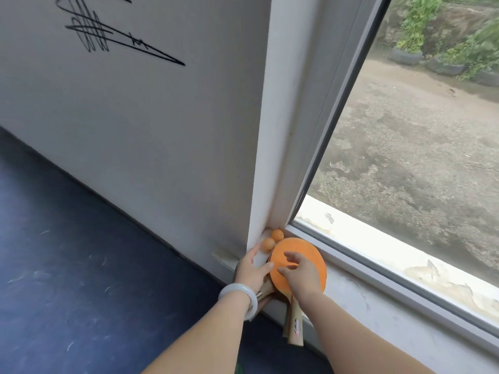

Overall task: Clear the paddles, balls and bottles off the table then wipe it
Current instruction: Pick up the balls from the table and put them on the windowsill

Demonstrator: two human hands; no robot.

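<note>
An orange-faced paddle (310,259) lies on the low white window sill (348,287), stacked on other paddles whose wooden handles (294,325) stick out over the sill's edge. Two orange balls (272,239) rest in the corner behind the paddle, against the window frame. My left hand (252,268), with a pale bangle on the wrist, touches the paddle's left edge with fingers spread beside the nearer ball. My right hand (299,273) hovers over the paddle face, fingers apart, holding nothing.
A white wall (148,130) with black scribbles stands to the left. Dark blue floor (67,265) runs below it. The window pane (405,144) on the right looks onto bare ground and plants.
</note>
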